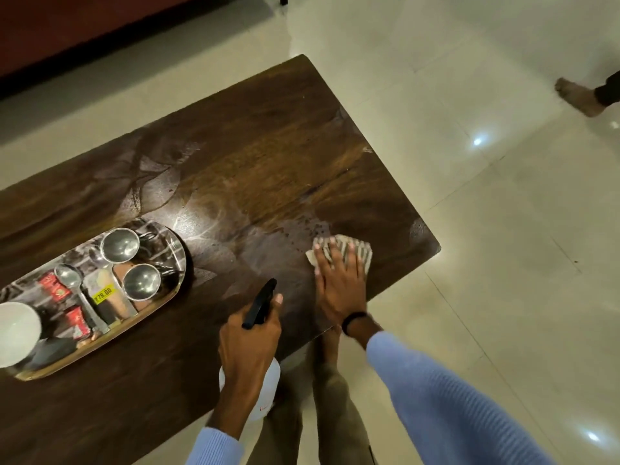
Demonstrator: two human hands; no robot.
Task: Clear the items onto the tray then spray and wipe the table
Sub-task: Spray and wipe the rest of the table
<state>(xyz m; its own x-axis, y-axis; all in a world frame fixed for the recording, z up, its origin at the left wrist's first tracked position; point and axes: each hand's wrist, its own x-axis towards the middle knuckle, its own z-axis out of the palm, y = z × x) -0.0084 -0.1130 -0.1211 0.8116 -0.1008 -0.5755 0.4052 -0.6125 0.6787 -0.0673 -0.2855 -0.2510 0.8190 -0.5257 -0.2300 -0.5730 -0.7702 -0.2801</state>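
My right hand (339,283) lies flat, fingers spread, pressing a striped cloth (359,250) onto the dark wooden table (261,156) near its right end. My left hand (248,340) grips a white spray bottle (268,384) with a black nozzle (260,302), held just above the table's near edge. Wet streaks and droplets shine across the tabletop. An oval metal tray (176,243) at the left carries two steel cups (119,245), a spoon (72,283), red sachets (53,286), a packet with a yellow price tag (104,293) and a white bowl (16,333).
Pale glossy tiles (469,229) surround the table. Another person's bare foot (580,97) stands on the tiles at the far right. My own legs and feet (332,380) are close to the near edge. A dark reddish furniture piece (84,21) runs along the top left.
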